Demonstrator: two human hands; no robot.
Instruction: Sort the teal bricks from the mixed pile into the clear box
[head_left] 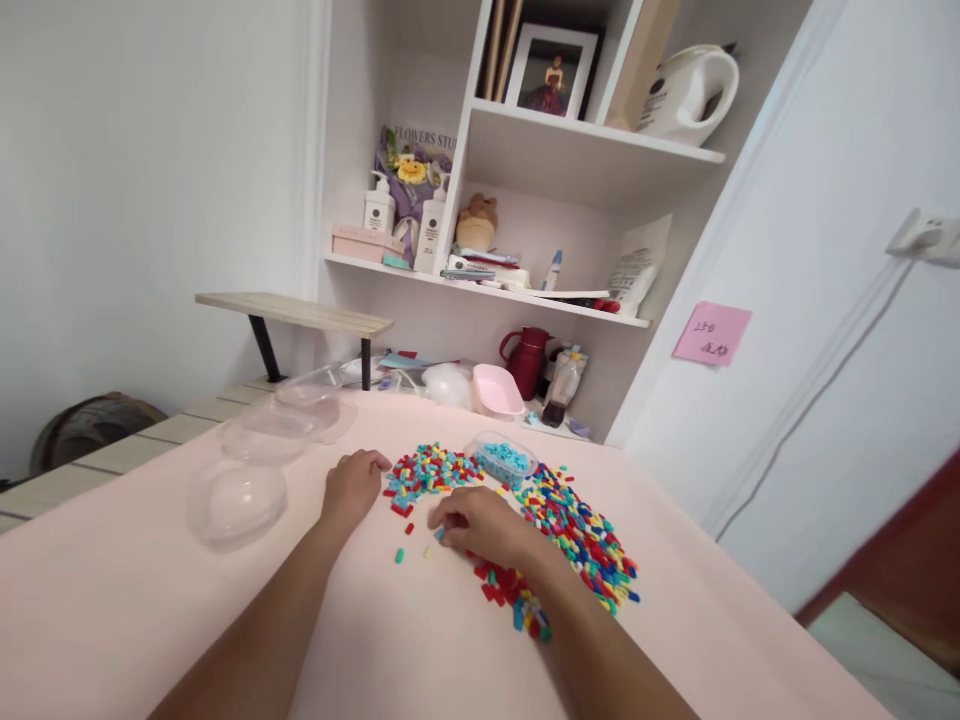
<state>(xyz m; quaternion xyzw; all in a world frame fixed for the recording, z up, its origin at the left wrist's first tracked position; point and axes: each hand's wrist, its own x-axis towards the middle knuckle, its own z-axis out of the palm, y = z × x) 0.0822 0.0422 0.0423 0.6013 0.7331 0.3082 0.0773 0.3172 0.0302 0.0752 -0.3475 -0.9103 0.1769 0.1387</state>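
Observation:
A spread of small coloured pieces (577, 530) in red, blue, yellow and green lies on the pink table (150, 620). My right hand (480, 522) rests palm down at the pile's near edge, fingers curled with the tips pinched at a light blue piece (439, 535). My left hand (352, 485) lies to the left of the pile, fingers curled under in a loose fist, nothing visible in it. A small clear container (504, 458) holding light blue pieces stands just behind the pile. A few stray pieces (400, 553) lie between my hands.
Three clear plastic bowls (238, 500) sit on the table's left. A pink bowl (496, 392) and a red jug (527, 360) stand at the back below white shelves (487, 285). A wooden riser (296, 315) stands at the back left. The wall runs along the right.

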